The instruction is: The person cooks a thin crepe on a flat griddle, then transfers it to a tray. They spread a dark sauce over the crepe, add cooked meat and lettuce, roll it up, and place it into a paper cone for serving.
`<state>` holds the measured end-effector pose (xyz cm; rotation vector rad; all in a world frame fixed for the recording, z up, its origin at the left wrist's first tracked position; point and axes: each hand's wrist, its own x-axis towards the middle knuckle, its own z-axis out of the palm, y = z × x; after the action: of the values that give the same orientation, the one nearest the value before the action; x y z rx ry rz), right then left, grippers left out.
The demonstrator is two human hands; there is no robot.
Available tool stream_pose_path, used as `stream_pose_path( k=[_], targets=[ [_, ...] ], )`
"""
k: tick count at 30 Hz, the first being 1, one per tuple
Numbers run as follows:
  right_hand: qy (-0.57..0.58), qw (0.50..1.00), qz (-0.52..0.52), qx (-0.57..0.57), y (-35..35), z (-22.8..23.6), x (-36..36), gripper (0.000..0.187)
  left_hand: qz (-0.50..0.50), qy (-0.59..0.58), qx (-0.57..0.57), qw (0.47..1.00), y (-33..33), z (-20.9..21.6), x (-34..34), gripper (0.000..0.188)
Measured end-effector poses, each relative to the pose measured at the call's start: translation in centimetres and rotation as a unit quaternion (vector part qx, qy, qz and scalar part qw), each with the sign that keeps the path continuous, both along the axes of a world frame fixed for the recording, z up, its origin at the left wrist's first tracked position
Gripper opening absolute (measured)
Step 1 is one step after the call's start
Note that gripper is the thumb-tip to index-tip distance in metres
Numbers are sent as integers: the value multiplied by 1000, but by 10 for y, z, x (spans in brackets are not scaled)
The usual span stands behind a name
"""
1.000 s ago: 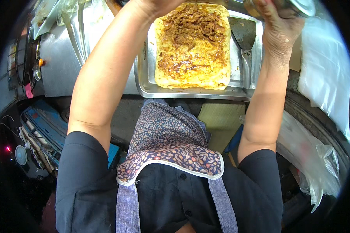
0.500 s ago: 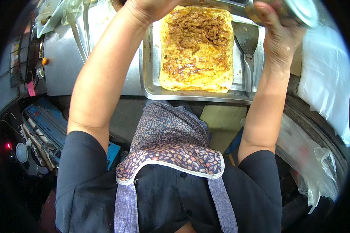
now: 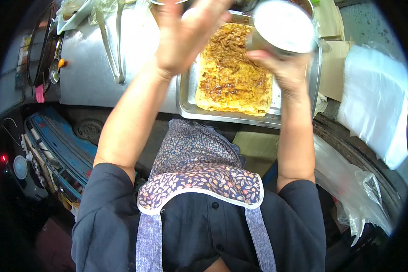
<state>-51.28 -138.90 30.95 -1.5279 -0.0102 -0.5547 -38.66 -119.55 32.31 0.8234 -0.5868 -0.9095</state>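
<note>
My right hand (image 3: 287, 72) grips a round metal canister (image 3: 283, 27), whose pale flat end faces up. It is held above the right part of a metal tray (image 3: 182, 97). In the tray lies a thick rectangular yellow slab of food (image 3: 235, 93), with brown strips of what looks like cooked meat (image 3: 229, 43) over its far part and brown sauce nearer me. To the left, my left hand (image 3: 185, 41) is raised near the tray's far left corner, its blurred fingers stretched apart and seemingly holding nothing. Part of the slab is hidden by the canister.
Metal tongs (image 3: 111, 50) lie on the steel counter (image 3: 84, 81) at left. A stack of clear plastic bags (image 3: 374, 99) hangs at the right, with brown cardboard (image 3: 333, 68) beside the tray. Blue trays or boxes (image 3: 61, 140) sit lower left, and loose clear plastic (image 3: 353, 181) hangs lower right.
My right hand has brought the canister leftward, over the tray. The left hand has come lower into view with its fingers spread. The spatula in the tray is now hidden.
</note>
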Motion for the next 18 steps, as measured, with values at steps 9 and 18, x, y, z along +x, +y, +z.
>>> stream_pose_path(
  k=[9, 18],
  targets=[
    [58, 974, 55, -213, 30, 37, 90, 79, 81, 73, 69, 992, 3, 4, -7, 109],
    [385, 653, 4, -652, 19, 30, 328, 55, 197, 51, 233, 951, 69, -23, 37, 75]
  ],
)
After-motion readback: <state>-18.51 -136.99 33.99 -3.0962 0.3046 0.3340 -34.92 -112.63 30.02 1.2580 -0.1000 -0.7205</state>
